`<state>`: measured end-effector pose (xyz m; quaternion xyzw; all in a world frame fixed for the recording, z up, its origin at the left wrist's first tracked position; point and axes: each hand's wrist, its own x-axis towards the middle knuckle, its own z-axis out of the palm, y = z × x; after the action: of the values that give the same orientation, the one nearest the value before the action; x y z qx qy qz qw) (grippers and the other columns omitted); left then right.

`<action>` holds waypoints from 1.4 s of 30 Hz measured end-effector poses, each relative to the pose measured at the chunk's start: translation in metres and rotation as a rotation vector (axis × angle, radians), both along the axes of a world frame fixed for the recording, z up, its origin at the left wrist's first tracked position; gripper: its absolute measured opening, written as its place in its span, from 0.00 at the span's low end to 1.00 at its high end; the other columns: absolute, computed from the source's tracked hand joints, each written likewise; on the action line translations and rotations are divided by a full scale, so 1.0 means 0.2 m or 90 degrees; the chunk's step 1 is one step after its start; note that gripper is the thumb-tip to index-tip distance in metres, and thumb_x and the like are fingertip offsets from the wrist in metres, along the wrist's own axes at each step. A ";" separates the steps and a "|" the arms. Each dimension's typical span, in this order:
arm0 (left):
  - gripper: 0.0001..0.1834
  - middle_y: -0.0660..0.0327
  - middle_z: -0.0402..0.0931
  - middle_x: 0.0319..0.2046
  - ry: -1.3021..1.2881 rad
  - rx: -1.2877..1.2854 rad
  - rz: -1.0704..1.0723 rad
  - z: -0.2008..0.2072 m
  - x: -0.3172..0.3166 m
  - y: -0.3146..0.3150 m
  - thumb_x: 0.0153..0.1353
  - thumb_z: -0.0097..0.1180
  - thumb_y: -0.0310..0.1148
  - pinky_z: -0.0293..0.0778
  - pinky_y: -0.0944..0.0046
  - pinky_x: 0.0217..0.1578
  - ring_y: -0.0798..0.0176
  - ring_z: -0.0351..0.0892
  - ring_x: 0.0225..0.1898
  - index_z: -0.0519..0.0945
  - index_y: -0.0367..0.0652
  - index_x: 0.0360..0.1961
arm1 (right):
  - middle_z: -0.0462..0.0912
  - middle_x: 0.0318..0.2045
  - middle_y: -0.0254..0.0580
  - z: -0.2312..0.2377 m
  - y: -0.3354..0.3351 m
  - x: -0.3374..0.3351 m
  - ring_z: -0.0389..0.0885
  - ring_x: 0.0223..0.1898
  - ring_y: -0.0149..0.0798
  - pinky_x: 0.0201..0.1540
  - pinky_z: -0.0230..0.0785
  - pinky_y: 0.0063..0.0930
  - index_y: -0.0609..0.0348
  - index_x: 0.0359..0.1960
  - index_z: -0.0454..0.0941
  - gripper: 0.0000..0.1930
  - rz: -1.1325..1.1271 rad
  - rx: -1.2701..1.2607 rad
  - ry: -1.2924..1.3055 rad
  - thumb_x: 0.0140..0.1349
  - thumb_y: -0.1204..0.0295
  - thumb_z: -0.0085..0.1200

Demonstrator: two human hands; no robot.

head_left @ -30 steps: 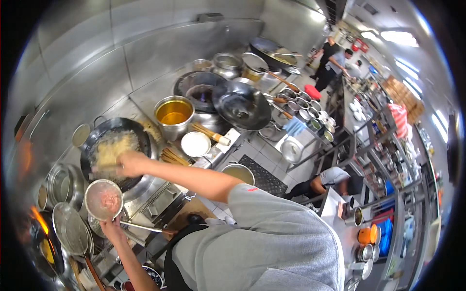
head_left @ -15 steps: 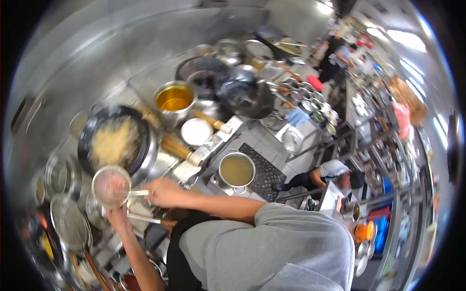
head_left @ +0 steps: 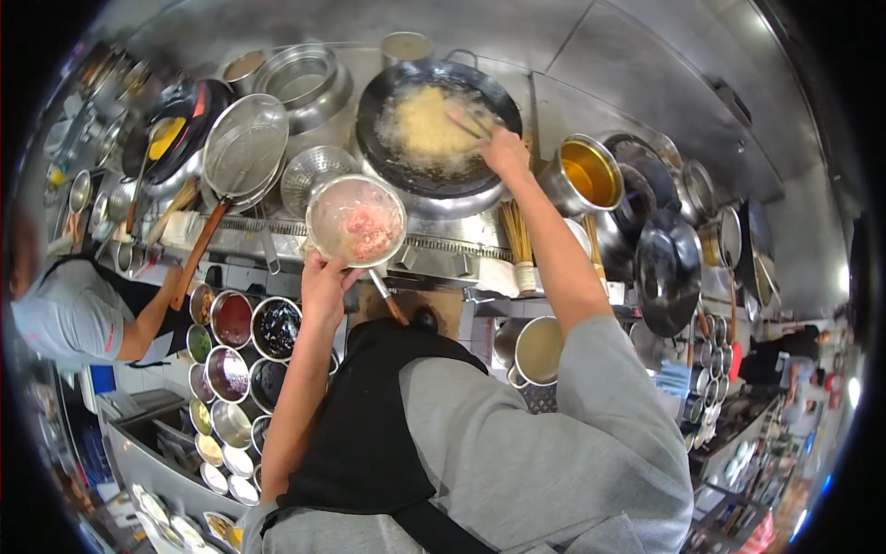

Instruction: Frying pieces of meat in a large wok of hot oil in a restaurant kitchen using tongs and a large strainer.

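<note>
My left hand (head_left: 325, 288) grips a round bowl (head_left: 318, 205) from below at its near side. Pinkish raw meat (head_left: 371, 231) lies in the bowl in a wet coating. Above the right part of a black wok (head_left: 374, 152) my right hand (head_left: 506, 155) is closed on a slim two-pronged utensil, tongs by the look (head_left: 475, 124). A small pink piece (head_left: 457, 115) shows at the tips. Pale yellow food (head_left: 429, 118) fries in bubbling oil in the wok. Below the bowl sticks out a wood-and-metal handle (head_left: 386, 294); its other end is hidden.
Mesh strainers (head_left: 245, 143) and a perforated skimmer (head_left: 318, 164) lie left of the wok. A pot of amber liquid (head_left: 591, 175) and bamboo brushes (head_left: 517, 231) stand to the right. Sauce containers (head_left: 231, 320) fill the lower left, near a co-worker (head_left: 78, 309).
My view has swung round to the left. My right hand has moved from the bowl to over the wok, carrying the utensil. The bowl stays in my left hand.
</note>
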<state>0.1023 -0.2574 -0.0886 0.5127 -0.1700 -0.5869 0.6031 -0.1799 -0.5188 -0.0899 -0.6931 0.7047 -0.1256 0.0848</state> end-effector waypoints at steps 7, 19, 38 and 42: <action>0.10 0.60 0.72 0.35 -0.054 0.015 0.040 -0.04 0.06 -0.03 0.59 0.54 0.24 0.82 0.64 0.40 0.66 0.78 0.37 0.71 0.36 0.42 | 0.82 0.40 0.58 0.24 0.18 -0.05 0.80 0.44 0.57 0.47 0.72 0.44 0.57 0.48 0.78 0.20 0.131 -0.194 -0.181 0.60 0.58 0.54; 0.07 0.61 0.68 0.33 -0.177 -0.087 0.008 -0.14 0.01 -0.38 0.57 0.55 0.21 0.82 0.67 0.33 0.66 0.76 0.34 0.69 0.36 0.34 | 0.83 0.39 0.51 0.26 0.89 0.06 0.82 0.38 0.52 0.44 0.73 0.38 0.53 0.47 0.82 0.17 0.243 0.082 -0.245 0.58 0.62 0.57; 0.11 0.60 0.68 0.37 -0.090 -0.122 0.024 -0.10 0.15 -0.36 0.59 0.55 0.23 0.82 0.67 0.37 0.63 0.77 0.39 0.70 0.35 0.41 | 0.83 0.39 0.56 0.41 0.56 0.09 0.82 0.41 0.53 0.45 0.73 0.39 0.61 0.46 0.79 0.21 0.232 -0.050 -0.213 0.57 0.58 0.58; 0.09 0.62 0.66 0.33 -0.127 -0.154 -0.008 -0.10 0.17 -0.36 0.57 0.56 0.22 0.82 0.68 0.35 0.68 0.74 0.34 0.72 0.36 0.39 | 0.83 0.40 0.53 0.35 0.87 0.27 0.82 0.40 0.52 0.45 0.73 0.40 0.55 0.48 0.80 0.20 0.290 0.039 -0.132 0.57 0.58 0.59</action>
<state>0.1353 -0.3302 -0.1082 0.4911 -0.3018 -0.5121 0.6368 -0.1261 -0.3443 -0.0204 -0.8144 0.5217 -0.1522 0.2036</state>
